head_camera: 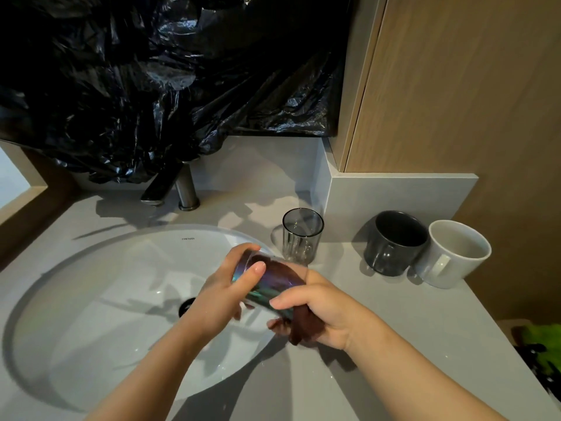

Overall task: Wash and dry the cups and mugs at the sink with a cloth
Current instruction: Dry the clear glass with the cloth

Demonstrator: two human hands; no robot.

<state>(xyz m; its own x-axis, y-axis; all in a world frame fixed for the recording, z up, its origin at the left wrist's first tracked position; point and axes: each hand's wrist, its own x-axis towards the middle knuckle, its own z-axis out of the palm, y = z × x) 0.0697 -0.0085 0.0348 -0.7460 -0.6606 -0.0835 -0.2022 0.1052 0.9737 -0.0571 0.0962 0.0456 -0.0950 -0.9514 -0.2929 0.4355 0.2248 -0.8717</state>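
My left hand [226, 287] grips an iridescent glass cup [273, 284] tilted on its side over the right rim of the white sink [91, 299]. My right hand [321, 311] holds a dark brown cloth [305, 325], part of it pushed into the cup's mouth. A clear smoked glass [302, 235] stands upright on the counter just behind the hands. Further right stand a dark grey mug [394, 243] and a white mug [452, 253], touching each other.
The tap [176, 186] rises behind the sink, with no water running that I can see. Black plastic sheeting [151, 86] covers the wall above it. A wooden cabinet [470, 101] and a grey ledge [394, 189] bound the counter [379, 314] on the right. Something green [543, 344] lies at the far right edge.
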